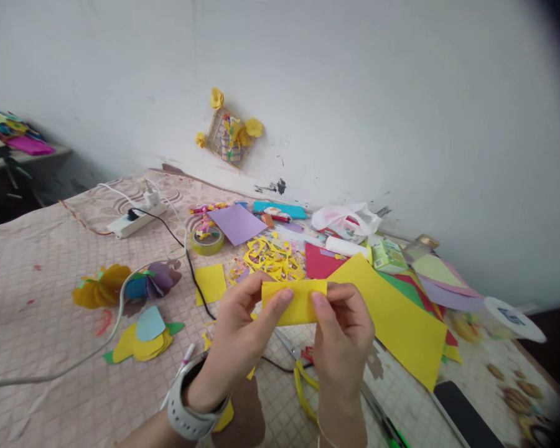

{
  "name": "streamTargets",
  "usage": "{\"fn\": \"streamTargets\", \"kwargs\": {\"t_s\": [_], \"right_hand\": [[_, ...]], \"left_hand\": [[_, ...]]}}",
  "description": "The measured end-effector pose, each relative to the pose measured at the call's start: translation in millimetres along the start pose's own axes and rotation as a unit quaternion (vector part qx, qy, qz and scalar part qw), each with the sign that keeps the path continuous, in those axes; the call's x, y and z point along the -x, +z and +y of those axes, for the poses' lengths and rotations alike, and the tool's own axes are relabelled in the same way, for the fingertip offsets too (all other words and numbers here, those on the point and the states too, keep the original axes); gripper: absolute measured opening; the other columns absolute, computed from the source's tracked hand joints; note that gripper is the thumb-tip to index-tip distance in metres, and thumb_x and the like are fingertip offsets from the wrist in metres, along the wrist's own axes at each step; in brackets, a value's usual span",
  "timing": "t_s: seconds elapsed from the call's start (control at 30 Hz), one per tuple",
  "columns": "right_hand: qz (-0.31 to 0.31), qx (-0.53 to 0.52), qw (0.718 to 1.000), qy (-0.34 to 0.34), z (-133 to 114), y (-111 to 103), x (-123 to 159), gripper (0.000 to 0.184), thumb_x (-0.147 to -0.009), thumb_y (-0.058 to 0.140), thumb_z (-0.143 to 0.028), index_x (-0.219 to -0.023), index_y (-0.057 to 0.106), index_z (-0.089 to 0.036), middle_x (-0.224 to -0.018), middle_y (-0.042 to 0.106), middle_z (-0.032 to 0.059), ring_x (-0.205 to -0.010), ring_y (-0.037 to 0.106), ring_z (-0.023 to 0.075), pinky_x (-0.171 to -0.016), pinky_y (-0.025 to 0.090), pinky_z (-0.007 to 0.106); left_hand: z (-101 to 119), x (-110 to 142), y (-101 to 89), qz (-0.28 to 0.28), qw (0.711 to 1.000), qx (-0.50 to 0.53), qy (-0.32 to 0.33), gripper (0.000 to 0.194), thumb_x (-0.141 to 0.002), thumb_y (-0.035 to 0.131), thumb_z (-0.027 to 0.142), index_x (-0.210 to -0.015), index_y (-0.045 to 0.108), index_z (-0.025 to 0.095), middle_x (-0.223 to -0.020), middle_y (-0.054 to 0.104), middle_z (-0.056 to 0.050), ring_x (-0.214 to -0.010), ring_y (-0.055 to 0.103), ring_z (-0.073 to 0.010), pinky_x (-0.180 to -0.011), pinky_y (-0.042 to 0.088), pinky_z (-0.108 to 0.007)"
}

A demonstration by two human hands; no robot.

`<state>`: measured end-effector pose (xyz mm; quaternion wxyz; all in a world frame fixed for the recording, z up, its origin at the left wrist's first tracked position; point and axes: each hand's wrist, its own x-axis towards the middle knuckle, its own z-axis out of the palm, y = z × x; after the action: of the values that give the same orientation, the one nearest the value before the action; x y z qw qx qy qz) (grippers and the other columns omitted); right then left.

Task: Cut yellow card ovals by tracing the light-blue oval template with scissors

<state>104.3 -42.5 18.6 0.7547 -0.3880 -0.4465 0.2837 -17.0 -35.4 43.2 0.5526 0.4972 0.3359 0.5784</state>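
Two hands, both on one piece of paper. Head view: left hand point(247, 336) and right hand point(343, 339) sit near the centre, a short gap between them, thumbs and fingers pinching opposite ends of a yellow paper strip point(294, 303) held up off the surface. Strip looks folded or curved, exact fold hard to tell. Yellow offcuts point(273, 258) lie in a heap at 12 o'clock, so some cutting is done. Big yellow sheet point(392, 317) at 3 o'clock is still whole, other coloured sheets under it. Yellow-handled scissors point(303, 387) lie at 6 o'clock under the hands, untouched. White watch point(191, 401) on left wrist. Finished paper flowers point(100, 286) at 9 o'clock, more paper petals point(144, 336) at 8. Surface is a pink quilted cover point(28, 311), bed or table, cannot tell. Tape roll point(208, 241) and lilac sheet point(237, 224) at 11, power strip point(135, 219) at 10, plastic bag point(345, 221) at 1, glass jar point(420, 249) at 2. White wall point(378, 106) behind, with a flower-decorated stick craft point(228, 134) at 12.
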Motion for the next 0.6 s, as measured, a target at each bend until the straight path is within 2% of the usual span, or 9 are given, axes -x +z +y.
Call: {"fn": "streamTargets", "kwargs": {"t_s": [0.27, 0.6], "right_hand": [[-0.012, -0.004, 1.000, 0.012, -3.9, -1.2, 2.9, 0.017, -0.084, 0.067, -0.013, -0.074, 0.058, -0.022, -0.076, 0.061, -0.0040, -0.067, 0.057, 0.0112, -0.060, 0.047, 0.020], [-0.008, 0.000, 1.000, 0.016, -5.6, -0.4, 2.8, 0.017, -0.084, 0.069, -0.015, -0.073, 0.057, -0.022, -0.077, 0.060, -0.0036, -0.068, 0.056, 0.0122, -0.061, 0.045, 0.023]], "left_hand": [[1.1, -1.3, 0.9, 0.012, 1.000, -0.014, -0.004, 0.020, -0.082, 0.067, 0.033, -0.071, 0.061, 0.018, -0.069, 0.059, -0.001, -0.062, 0.050, -0.0129, -0.056, 0.042, -0.023], [0.4, -0.6, 0.3, 0.010, 1.000, -0.015, -0.017, 0.022, -0.082, 0.067, 0.034, -0.071, 0.060, 0.017, -0.070, 0.059, -0.001, -0.065, 0.052, -0.0137, -0.059, 0.043, -0.024]]}}
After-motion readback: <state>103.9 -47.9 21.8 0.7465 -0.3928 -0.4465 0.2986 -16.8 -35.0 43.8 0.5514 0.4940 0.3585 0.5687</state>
